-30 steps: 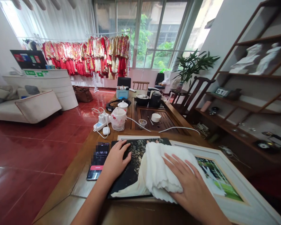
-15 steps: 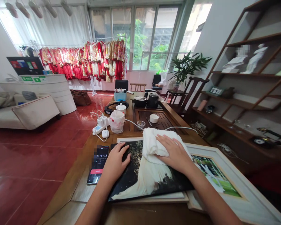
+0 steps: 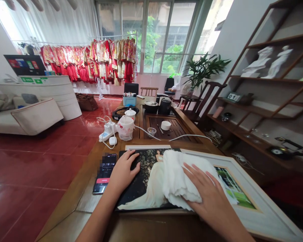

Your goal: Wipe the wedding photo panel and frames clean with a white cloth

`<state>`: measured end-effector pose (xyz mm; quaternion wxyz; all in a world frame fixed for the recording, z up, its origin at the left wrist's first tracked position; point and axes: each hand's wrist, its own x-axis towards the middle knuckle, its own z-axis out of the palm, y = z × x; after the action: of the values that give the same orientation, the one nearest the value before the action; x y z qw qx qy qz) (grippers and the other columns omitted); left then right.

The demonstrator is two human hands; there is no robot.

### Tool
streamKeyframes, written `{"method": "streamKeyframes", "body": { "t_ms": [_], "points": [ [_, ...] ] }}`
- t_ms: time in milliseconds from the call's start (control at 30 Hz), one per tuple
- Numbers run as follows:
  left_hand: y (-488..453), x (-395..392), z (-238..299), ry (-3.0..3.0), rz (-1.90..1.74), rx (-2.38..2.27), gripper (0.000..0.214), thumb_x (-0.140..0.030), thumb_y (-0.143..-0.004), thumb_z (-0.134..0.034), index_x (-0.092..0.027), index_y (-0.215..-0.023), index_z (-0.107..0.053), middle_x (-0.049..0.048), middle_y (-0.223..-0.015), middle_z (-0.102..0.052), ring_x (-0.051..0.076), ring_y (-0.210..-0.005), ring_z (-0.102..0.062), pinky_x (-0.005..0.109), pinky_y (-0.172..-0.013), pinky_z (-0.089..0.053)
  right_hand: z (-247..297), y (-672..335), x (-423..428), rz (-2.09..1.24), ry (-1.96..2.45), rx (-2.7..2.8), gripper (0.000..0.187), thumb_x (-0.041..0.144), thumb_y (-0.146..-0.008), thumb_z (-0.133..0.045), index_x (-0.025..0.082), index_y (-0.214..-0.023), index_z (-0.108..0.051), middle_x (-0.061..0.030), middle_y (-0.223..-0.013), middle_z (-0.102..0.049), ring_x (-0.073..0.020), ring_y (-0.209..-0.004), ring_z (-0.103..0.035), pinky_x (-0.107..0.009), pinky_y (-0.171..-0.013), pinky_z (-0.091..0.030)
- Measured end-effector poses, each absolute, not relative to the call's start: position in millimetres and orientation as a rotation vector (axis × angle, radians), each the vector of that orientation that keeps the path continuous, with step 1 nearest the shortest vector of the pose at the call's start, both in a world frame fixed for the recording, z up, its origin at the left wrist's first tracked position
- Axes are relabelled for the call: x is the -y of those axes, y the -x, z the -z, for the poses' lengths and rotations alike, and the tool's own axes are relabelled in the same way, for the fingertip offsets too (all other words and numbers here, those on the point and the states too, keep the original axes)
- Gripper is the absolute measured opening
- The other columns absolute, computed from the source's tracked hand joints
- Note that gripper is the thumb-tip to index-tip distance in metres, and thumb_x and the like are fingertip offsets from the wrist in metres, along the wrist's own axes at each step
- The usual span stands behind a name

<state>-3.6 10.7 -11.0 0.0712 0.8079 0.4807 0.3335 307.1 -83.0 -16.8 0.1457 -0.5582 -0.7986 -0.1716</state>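
Observation:
A dark photo panel (image 3: pixel 141 188) showing a figure in a long pale gown lies flat on the wooden table. My left hand (image 3: pixel 125 169) rests on its left part, fingers spread and nothing in them. On the panel's right part my right hand (image 3: pixel 204 186) holds a folded white towel (image 3: pixel 175 176), pressing it down with the thumb side at its near edge. The towel covers the panel's right side and reaches over a white-framed picture (image 3: pixel 252 191) beside it. Part of another pale frame (image 3: pixel 148 147) shows behind the panel.
Left of the panel lies a phone (image 3: pixel 104 174) with a running timer. Beyond are a power strip (image 3: pixel 107 131), a bagged cup (image 3: pixel 125 129), a white bowl (image 3: pixel 166 125) on a tea tray (image 3: pixel 176 132), and a cable. Shelves (image 3: pixel 265 111) stand at the right.
My right hand and the towel have moved right and nearer to me, uncovering the figure's upper part. My left hand has stayed on the panel's left side.

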Motion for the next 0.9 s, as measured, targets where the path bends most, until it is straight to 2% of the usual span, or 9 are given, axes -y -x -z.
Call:
{"method": "streamKeyframes", "body": {
  "t_ms": [200, 400, 600, 900],
  "points": [
    [4, -11, 9, -2.44, -0.984, -1.433, 0.031, -0.025, -0.09, -0.058, -0.023, -0.121, -0.064, 0.0076, -0.136, -0.057, 0.027, -0.129, -0.052, 0.045, -0.108, -0.044, 16, -308, 84, 0.482, 1.635, 2.276, 0.072, 0.044, -0.081, -0.057, 0.03, -0.147, -0.031, -0.0045, -0.15, -0.043, -0.0307, -0.135, -0.042, -0.051, -0.106, -0.032],
    [5, -10, 11, -2.467, -1.018, -1.404, 0.033, -0.025, -0.09, -0.058, -0.023, -0.122, -0.064, 0.0077, -0.136, -0.057, 0.027, -0.129, -0.051, 0.047, -0.109, -0.043, 3, -301, 40, 0.38, 1.675, 2.262, 0.064, 0.049, -0.083, -0.055, 0.028, -0.142, -0.044, -0.0084, -0.147, -0.047, -0.0325, -0.134, -0.042, -0.053, -0.106, -0.032],
    [4, -7, 7, -2.482, -0.992, -1.433, 0.033, -0.024, -0.09, -0.057, -0.019, -0.122, -0.065, 0.0101, -0.136, -0.058, 0.029, -0.129, -0.051, 0.048, -0.109, -0.044, -7, -292, 5, 0.391, 1.656, 2.262, 0.061, 0.05, -0.084, -0.054, 0.027, -0.139, -0.047, -0.0081, -0.145, -0.049, -0.0302, -0.134, -0.043, -0.053, -0.107, -0.032],
    [4, -7, 7, -2.446, -1.031, -1.47, 0.032, -0.025, -0.089, -0.059, -0.024, -0.12, -0.064, 0.0069, -0.134, -0.059, 0.027, -0.127, -0.054, 0.046, -0.107, -0.046, 7, -286, 51, 0.461, 1.639, 2.265, 0.063, 0.044, -0.083, -0.054, 0.028, -0.142, -0.041, -0.0053, -0.149, -0.045, -0.0306, -0.135, -0.04, -0.053, -0.107, -0.029]
  ]
}}
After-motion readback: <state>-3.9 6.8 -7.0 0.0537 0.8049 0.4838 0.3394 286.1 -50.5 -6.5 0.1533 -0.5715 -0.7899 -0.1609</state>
